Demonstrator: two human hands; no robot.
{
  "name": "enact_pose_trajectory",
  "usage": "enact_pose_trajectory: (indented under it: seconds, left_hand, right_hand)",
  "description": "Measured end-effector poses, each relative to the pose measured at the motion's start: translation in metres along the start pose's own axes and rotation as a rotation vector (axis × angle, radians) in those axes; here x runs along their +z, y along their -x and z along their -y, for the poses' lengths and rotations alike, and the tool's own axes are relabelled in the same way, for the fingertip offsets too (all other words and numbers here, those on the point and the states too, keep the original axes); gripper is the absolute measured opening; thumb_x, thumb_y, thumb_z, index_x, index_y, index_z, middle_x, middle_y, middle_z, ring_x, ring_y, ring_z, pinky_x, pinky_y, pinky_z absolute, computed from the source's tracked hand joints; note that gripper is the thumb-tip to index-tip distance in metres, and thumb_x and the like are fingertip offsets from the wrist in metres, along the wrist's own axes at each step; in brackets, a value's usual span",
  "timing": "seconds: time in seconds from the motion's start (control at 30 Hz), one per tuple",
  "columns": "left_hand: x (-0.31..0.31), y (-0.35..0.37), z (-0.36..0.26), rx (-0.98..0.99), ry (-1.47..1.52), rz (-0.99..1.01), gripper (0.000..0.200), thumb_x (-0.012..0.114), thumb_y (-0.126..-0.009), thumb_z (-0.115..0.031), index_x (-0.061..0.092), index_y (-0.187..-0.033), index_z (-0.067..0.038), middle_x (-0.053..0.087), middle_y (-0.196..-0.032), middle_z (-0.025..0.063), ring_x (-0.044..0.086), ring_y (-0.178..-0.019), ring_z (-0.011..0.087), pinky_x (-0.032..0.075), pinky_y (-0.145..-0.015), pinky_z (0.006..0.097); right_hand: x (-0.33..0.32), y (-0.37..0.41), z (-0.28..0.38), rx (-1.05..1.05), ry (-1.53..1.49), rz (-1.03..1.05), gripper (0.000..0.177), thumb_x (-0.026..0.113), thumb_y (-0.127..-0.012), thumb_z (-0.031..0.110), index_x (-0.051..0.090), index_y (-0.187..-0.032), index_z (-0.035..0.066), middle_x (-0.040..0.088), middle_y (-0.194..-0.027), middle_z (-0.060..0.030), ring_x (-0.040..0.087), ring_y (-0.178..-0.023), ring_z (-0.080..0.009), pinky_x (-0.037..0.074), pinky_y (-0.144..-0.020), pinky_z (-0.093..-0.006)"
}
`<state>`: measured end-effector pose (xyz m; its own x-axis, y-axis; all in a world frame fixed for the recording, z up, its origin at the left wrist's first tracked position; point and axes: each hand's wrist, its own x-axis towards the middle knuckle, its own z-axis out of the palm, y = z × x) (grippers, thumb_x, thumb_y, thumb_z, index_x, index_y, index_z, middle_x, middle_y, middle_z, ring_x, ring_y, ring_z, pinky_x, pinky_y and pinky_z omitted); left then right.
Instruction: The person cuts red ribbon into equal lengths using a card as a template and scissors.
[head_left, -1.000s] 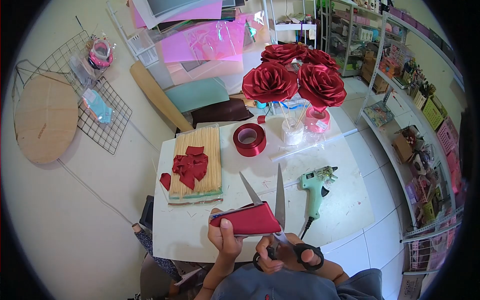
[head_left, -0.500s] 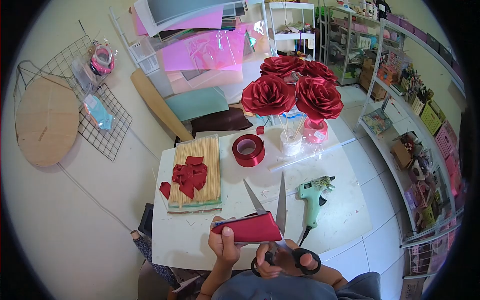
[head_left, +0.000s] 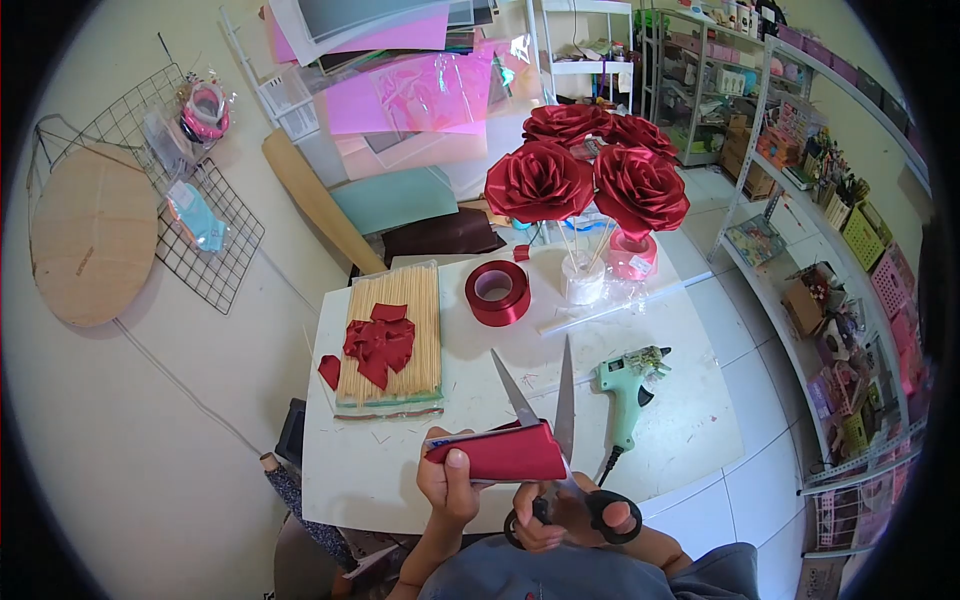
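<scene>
My left hand (head_left: 452,485) grips a folded piece of red satin ribbon (head_left: 503,454), with a pale, printed layer showing along its upper edge. In my right hand (head_left: 562,515) are scissors (head_left: 566,400) with black handles, their blades spread apart and pointing away from me. The ribbon's right end lies between the open blades. Further off on the white table (head_left: 480,385), a roll of red ribbon (head_left: 497,294) lies flat. Cut red ribbon pieces (head_left: 380,345) rest on a pack of wooden sticks (head_left: 420,330).
A mint-green glue gun (head_left: 625,395) lies to the right, its cord running toward me. Several red ribbon roses (head_left: 540,180) stand on sticks in a white holder (head_left: 582,278) at the back. Shelves (head_left: 780,180) line the right side; a wire grid (head_left: 215,240) hangs at left.
The view has shifted slightly. Both hands keep nearly the same pose, with the ribbon's end still between the spread scissor blades.
</scene>
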<state>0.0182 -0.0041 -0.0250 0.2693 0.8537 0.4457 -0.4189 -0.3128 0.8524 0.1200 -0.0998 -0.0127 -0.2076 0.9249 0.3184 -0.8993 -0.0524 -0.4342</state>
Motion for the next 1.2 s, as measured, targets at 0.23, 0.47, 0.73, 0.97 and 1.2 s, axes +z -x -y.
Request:
enact_pose_trajectory:
  seconds: [0.23, 0.47, 0.73, 0.97, 1.2]
  left_hand:
    - [0.008, -0.004, -0.009, -0.1, 0.108, -0.021, 0.015, 0.038, -0.083, -0.015, 0.036, -0.08, -0.001, 0.045, -0.067, 0.0052, 0.04, -0.054, 0.0044, 0.033, -0.043, 0.0156]
    - [0.0, -0.002, -0.002, -0.067, -0.027, 0.012, 0.016, 0.038, -0.083, -0.015, 0.038, -0.08, 0.0, 0.044, -0.068, 0.0049, 0.04, -0.056, 0.0049, 0.034, -0.046, 0.0161]
    - [0.002, -0.003, -0.003, -0.133, 0.031, -0.005, 0.017, 0.038, -0.083, -0.015, 0.041, -0.077, 0.002, 0.043, -0.068, 0.0037, 0.04, -0.058, 0.006, 0.034, -0.05, 0.0169]
    - [-0.004, -0.002, 0.0, -0.096, -0.084, 0.023, 0.017, 0.038, -0.083, -0.015, 0.04, -0.077, 0.001, 0.043, -0.067, 0.0034, 0.04, -0.056, 0.0048, 0.034, -0.046, 0.0161]
    - [0.004, -0.005, -0.003, -0.101, 0.019, -0.006, 0.016, 0.038, -0.083, -0.015, 0.038, -0.077, 0.0, 0.044, -0.063, 0.0029, 0.039, -0.051, 0.0035, 0.032, -0.04, 0.0152]
  right_hand:
    - [-0.003, 0.007, 0.005, 0.102, 0.063, -0.121, 0.058, 0.062, -0.066, 0.044, 0.039, -0.089, -0.004, 0.032, -0.057, 0.0008, 0.031, -0.049, -0.006, 0.024, -0.043, -0.0194]
    - [-0.003, 0.003, -0.001, 0.01, 0.03, -0.039, 0.063, 0.06, -0.066, 0.047, 0.037, -0.093, -0.006, 0.032, -0.06, 0.0003, 0.031, -0.052, -0.0064, 0.025, -0.047, -0.0194]
    - [-0.007, 0.009, 0.004, 0.06, 0.023, -0.086, 0.06, 0.058, -0.068, 0.044, 0.036, -0.093, -0.005, 0.031, -0.059, 0.001, 0.031, -0.051, -0.006, 0.024, -0.045, -0.0186]
    - [-0.007, 0.003, -0.003, -0.033, -0.063, -0.003, 0.061, 0.058, -0.068, 0.046, 0.035, -0.092, -0.006, 0.031, -0.059, 0.0013, 0.03, -0.051, -0.0058, 0.024, -0.045, -0.0186]
    - [-0.009, 0.009, 0.002, 0.024, -0.042, -0.049, 0.059, 0.055, -0.071, 0.045, 0.035, -0.092, -0.006, 0.031, -0.058, 0.0012, 0.03, -0.051, -0.0059, 0.024, -0.045, -0.019]
